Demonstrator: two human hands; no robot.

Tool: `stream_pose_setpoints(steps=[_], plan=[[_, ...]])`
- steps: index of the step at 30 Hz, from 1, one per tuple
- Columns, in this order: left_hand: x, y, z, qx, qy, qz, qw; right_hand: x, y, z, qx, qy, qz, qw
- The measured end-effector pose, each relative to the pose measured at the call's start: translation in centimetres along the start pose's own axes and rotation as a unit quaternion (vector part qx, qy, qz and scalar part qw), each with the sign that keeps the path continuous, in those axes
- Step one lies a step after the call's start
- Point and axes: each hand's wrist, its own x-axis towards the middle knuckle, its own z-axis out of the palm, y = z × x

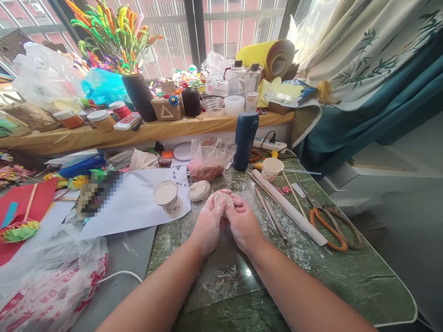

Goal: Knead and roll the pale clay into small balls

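Green bench stands before a bright window.
Left hand and right hand both grip a pale dough piece, near the bench's far edge.

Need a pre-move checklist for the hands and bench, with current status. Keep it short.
1. Left hand and right hand both on the dough piece: ok.
2. Surface under the hands free of white residue: not ok, flakes and smears show.
3. Scissors away from the hands: ok, lying off to the right.
4. Blue flask upright: ok.
5. Dough consistency right: cannot tell by sight.
6. Right-side paper cup upright: ok.
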Motion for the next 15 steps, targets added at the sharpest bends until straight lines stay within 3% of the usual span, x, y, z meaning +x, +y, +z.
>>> stream_pose_setpoints(steps=[8, 12, 15], plan=[[0.4, 0.4, 0.0, -0.020, 0.014, -0.014, 1.000, 0.4, 0.5, 0.2, 0.020, 0.030, 0.040, 0.999], [0.2, 1.7, 0.4, -0.099, 0.015, -0.030, 0.995, 0.2, 0.2, 0.5, 0.122, -0.033, 0.054, 0.990], [0.2, 2.1, 0.6, -0.141, 0.045, -0.017, 0.989, 0.2, 0.7, 0.5, 0.106, -0.055, 0.057, 0.991]])
